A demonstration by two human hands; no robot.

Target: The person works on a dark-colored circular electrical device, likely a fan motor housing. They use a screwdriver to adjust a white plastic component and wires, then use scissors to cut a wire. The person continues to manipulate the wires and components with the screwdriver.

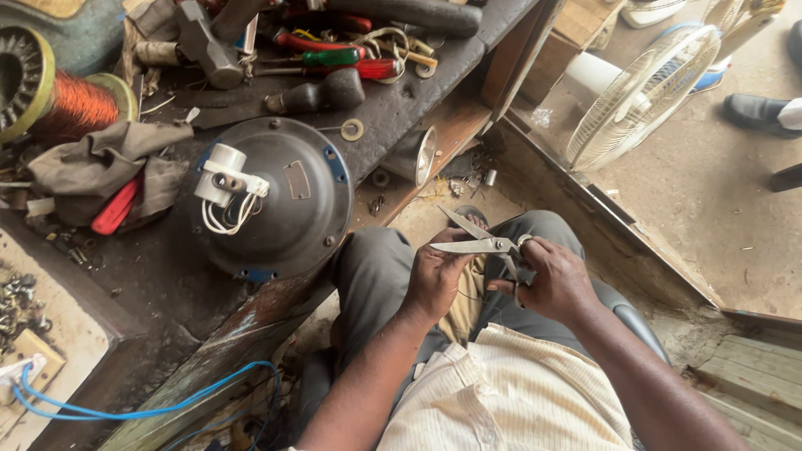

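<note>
Open scissors in both hands

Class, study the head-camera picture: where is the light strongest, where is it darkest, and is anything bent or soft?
Head view: daylight falls brightest on the concrete floor and white fan guard, nearly washing out; the bench lies dim, its underside almost black; the scissors between left hand and right hand glint, fairly sharp; the wide lens bows straight edges near the frame borders.

Scissors: silver steel. Motor housing: dark grey, blue rim spots. Wire coil: copper-orange. Shirt: cream, fine stripes. Cable: blue. Trousers: grey.
</note>
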